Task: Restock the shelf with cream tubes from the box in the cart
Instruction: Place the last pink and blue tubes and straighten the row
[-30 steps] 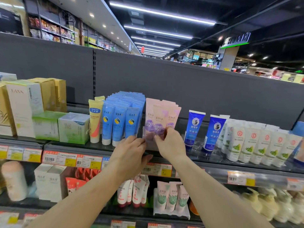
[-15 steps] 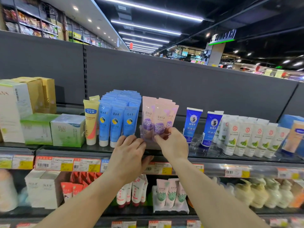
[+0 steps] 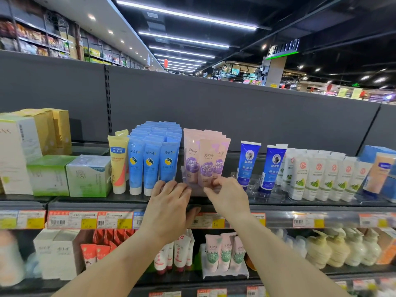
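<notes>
A cluster of pink cream tubes with purple labels stands upright in a clear tray on the top shelf. My right hand pinches the bottom of the front pink tube. My left hand has its curled fingertips at the tray's front left corner, beside the blue tubes, with the thumb down at the shelf edge. Whether it grips anything is unclear. The box and the cart are out of view.
Dark blue tubes and white tubes stand to the right, with a yellow tube and green boxes to the left. Price tags line the shelf edge. The lower shelf holds more tubes and pump bottles.
Both hands have stayed at the base of the pink tubes. The front pink tube now stands a little further forward and more upright.
</notes>
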